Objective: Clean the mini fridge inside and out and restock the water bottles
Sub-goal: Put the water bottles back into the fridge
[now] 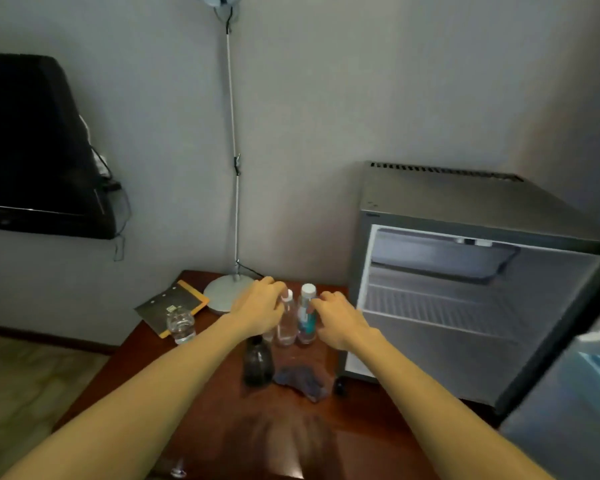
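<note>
A dark red table [187, 375] is standing by a gray wall, with a lamp [222, 289] at the back. The mini fridge [465, 195] is sitting to the right with its door wide open. Its wire shelf [430, 303] is showing nothing on it.

Two water bottles are standing side by side in the middle of the table. The left hand [257, 306] is curling its fingers round the clear bottle [286, 320]. The right hand [340, 317] is curling its fingers round the blue-label bottle [306, 317], up near the top.

This looks like the restocking part. To do it well, each hand should be holding its bottle lower down, round the fat middle, so it is not tipping. Lifting straight up is best, because the dark bottle [257, 365] and the cloth [305, 377] are sitting just in front. Then the bottles should go in standing up, right bottle first, since that hand is nearer the fridge.
</note>
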`<state>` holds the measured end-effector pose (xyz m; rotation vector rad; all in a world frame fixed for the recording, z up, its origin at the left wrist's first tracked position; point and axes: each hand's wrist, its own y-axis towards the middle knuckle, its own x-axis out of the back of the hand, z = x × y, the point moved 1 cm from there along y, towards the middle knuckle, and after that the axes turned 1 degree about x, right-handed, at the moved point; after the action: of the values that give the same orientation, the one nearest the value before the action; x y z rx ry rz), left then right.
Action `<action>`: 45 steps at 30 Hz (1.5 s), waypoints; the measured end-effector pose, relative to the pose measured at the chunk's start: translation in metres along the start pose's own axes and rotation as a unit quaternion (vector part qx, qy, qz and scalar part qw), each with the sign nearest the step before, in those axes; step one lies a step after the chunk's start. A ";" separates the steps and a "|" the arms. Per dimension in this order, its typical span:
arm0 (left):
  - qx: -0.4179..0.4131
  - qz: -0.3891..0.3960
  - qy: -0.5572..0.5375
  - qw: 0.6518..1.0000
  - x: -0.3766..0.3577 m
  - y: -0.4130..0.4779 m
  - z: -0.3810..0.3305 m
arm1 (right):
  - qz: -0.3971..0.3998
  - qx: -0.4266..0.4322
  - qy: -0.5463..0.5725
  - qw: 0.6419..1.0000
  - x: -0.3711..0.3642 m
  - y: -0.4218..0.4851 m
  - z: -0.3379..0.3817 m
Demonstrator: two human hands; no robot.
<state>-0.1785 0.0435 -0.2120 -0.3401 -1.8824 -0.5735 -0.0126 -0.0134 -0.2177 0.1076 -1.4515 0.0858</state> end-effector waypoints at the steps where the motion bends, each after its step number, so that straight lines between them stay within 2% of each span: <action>1: 0.008 0.010 -0.009 1.000 -0.007 0.022 0.024 | 0.004 0.005 0.002 1.000 -0.009 0.032 0.000; 5: 0.028 0.087 -0.005 0.996 -0.045 0.093 0.095 | 0.048 -0.006 0.010 0.999 -0.049 0.141 -0.010; 8: 0.016 0.175 0.010 0.984 -0.076 0.131 0.129 | 0.138 -0.054 0.008 0.989 -0.082 0.193 -0.020; 11: 0.005 0.267 0.028 0.963 -0.103 0.153 0.150 | 0.213 -0.070 -0.052 0.973 -0.107 0.219 -0.023; 15: -0.033 0.336 0.041 0.940 -0.125 0.168 0.159 | 0.218 -0.061 -0.096 0.969 -0.124 0.235 -0.030; 22: -0.079 0.300 0.069 0.948 -0.129 0.181 0.143 | 0.110 0.092 -0.149 0.978 -0.123 0.223 -0.036; 24: -0.087 0.295 0.067 0.949 -0.130 0.179 0.141 | 0.109 0.107 -0.131 0.980 -0.120 0.220 -0.036; 26: -0.088 0.284 0.056 0.953 -0.127 0.174 0.138 | 0.126 0.116 -0.169 0.971 -0.122 0.216 -0.036; 31: -0.097 0.245 0.034 0.964 -0.097 0.169 0.120 | 0.088 0.081 -0.143 0.983 -0.098 0.191 -0.027; 38: -0.092 0.167 0.034 0.981 -0.035 0.143 0.078 | 0.047 0.095 -0.204 0.973 -0.058 0.145 -0.014; 45: -0.092 0.056 0.024 0.994 0.049 0.089 -0.002 | -0.038 0.072 -0.179 0.981 0.025 0.044 0.000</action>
<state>-0.1520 0.1159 -0.1460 -0.5445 -1.7554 -0.6735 -0.0152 0.0301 -0.1923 0.3092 -1.7979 0.1135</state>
